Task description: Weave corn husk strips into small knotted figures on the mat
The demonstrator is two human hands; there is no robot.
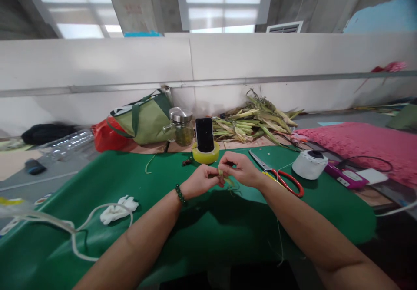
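My left hand (200, 181) and my right hand (240, 168) meet above the green mat (156, 212), fingertips pinched together. Between them is a small pale yellow-green plant strip (221, 173), held by both. Thin green shreds (233, 187) hang or lie just under my right hand; I cannot tell which. Scissors (288, 181) with red handles lie right of my right hand, blades pointing away, partly hidden by my forearm. Beyond my hands a phone (204, 134) leans upright on a roll of yellow tape (206, 155).
A pile of husks and stalks (257, 118) lies at the back. A glass mug (183, 133) stands by a green bag (150, 118). White thread spool (309, 165), purple device (345, 175) and pink cloth (361, 146) lie right. Crumpled tissue (117, 210) and white cable (74, 238) lie left.
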